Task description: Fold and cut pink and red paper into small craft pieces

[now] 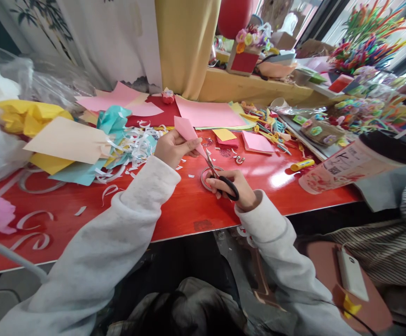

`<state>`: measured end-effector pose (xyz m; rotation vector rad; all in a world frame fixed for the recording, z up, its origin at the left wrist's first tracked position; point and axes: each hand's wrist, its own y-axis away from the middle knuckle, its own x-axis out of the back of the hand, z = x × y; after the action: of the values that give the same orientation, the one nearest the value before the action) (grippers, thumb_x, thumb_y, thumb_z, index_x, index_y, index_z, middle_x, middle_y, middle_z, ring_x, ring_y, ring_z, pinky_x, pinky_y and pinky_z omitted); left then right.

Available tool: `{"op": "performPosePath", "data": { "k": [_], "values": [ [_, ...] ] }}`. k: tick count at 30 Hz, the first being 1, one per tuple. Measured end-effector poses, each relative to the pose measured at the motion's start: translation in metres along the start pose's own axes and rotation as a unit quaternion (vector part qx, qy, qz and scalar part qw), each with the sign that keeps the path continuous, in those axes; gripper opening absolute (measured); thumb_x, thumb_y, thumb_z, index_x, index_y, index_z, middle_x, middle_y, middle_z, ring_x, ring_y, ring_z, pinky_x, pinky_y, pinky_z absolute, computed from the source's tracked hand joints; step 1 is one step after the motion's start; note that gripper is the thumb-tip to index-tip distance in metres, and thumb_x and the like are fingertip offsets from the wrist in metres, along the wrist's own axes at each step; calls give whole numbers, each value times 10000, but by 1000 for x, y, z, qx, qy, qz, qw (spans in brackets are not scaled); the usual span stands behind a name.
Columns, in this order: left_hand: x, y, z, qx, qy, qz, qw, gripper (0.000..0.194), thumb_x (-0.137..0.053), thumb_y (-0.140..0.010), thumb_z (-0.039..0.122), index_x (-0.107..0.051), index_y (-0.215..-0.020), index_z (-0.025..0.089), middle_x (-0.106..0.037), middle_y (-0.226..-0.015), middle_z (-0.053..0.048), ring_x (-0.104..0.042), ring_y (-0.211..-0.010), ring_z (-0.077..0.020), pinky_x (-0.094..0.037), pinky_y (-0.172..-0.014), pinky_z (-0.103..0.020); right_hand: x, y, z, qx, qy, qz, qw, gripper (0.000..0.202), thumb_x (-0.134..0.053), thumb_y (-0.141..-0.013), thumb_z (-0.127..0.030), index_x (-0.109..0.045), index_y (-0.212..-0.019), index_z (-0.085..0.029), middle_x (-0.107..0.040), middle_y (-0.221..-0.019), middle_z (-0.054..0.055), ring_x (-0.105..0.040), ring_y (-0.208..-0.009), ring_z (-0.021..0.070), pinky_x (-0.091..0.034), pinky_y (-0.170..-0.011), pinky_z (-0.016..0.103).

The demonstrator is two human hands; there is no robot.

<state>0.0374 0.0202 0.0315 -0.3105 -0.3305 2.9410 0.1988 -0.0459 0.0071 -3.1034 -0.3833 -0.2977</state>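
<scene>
Between the thumb and fingers of my left hand (174, 148) is a pink piece of paper (186, 128), raised above the red table (178, 210). My right hand (238, 186) grips a pair of scissors (229, 185) with dark handles. The scissor blades point up and away, at the paper's lower right end; whether they are cutting into it I cannot tell. Beneath the scissors lies a roll of clear tape (206, 176). Just beyond the hands are a stack of pink paper squares (257, 142) and a few yellow and red squares (224, 135).
White paper shreds (136, 144) and crumpled coloured paper heap up at left, beside a beige sheet (69, 140). Large pink sheets (210, 113) lie at the back. A lidded drink cup (350, 163) leans at right, near a yellow glue stick (302, 165). A striped sleeve (381, 252) shows at far right.
</scene>
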Motion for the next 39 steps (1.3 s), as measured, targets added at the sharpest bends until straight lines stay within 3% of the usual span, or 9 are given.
{"op": "performPosePath", "data": {
  "k": [8, 25, 28, 31, 33, 35, 38, 39],
  "values": [
    [2, 0, 1, 13, -11, -12, 1000, 245, -719, -600, 242, -560, -739, 117, -657, -656, -17, -615, -555, -120, -549, -585, -268, 0, -2, 7, 18, 6, -2, 1000, 251, -647, -705, -386, -613, -695, -137, -506, -515, -41, -475, -410, 36, -378, -382, 151],
    [2, -2, -4, 49, 37, -7, 998, 157, -699, -618, 180, -583, -693, 105, -634, -628, -16, -598, -540, -110, -530, -587, -281, -1, 1, 3, 10, 19, 18, 1000, 286, -659, -683, -401, -578, -610, -137, -480, -447, -52, -425, -337, 34, -312, -320, 166],
    [11, -8, 4, 24, 25, 10, 999, 176, -716, -625, 205, -582, -699, 118, -630, -624, 2, -587, -546, -93, -521, -588, -272, 1, 1, 4, 4, 1, 35, 999, 308, -665, -676, -400, -549, -563, -138, -476, -433, -52, -423, -324, 36, -292, -311, 170],
    [29, -13, 23, -70, -8, 69, 995, 140, -687, -683, 224, -580, -739, 151, -645, -676, 36, -589, -616, -72, -500, -602, -240, 3, 1, 5, 3, -25, 84, 996, 338, -642, -694, -424, -541, -553, -133, -464, -416, -47, -409, -309, 40, -271, -313, 184],
    [39, -7, 34, -153, -132, 64, 977, 153, -692, -687, 252, -607, -785, 171, -668, -721, 40, -601, -653, -93, -509, -649, -264, 4, 1, 5, 9, -48, 98, 994, 332, -624, -707, -440, -574, -611, -126, -471, -427, -42, -409, -322, 43, -277, -329, 190],
    [42, 13, 35, -208, -299, -2, 931, 105, -641, -738, 284, -655, -781, 190, -693, -784, 9, -627, -745, -136, -509, -755, -303, 4, 1, 4, 19, -74, 99, 992, 334, -609, -717, -451, -593, -662, -122, -480, -443, -37, -415, -344, 46, -284, -346, 191],
    [38, 58, 16, -269, -524, -102, 802, 169, -540, -789, 175, -678, -885, 178, -688, -958, -72, -638, -875, -210, -521, -764, -335, 5, 1, 4, 28, -98, 110, 989, 336, -592, -729, -457, -592, -683, -124, -488, -459, -31, -423, -358, 48, -252, -344, 185],
    [37, 73, 8, -255, -583, -137, 759, 234, -484, -794, 112, -668, -935, 148, -677, -993, -100, -635, -899, -228, -527, -758, -347, 5, 1, 4, 28, -100, 113, 988, 335, -587, -733, -456, -589, -682, -125, -489, -461, -29, -425, -357, 49, -234, -340, 183]
  ]
}}
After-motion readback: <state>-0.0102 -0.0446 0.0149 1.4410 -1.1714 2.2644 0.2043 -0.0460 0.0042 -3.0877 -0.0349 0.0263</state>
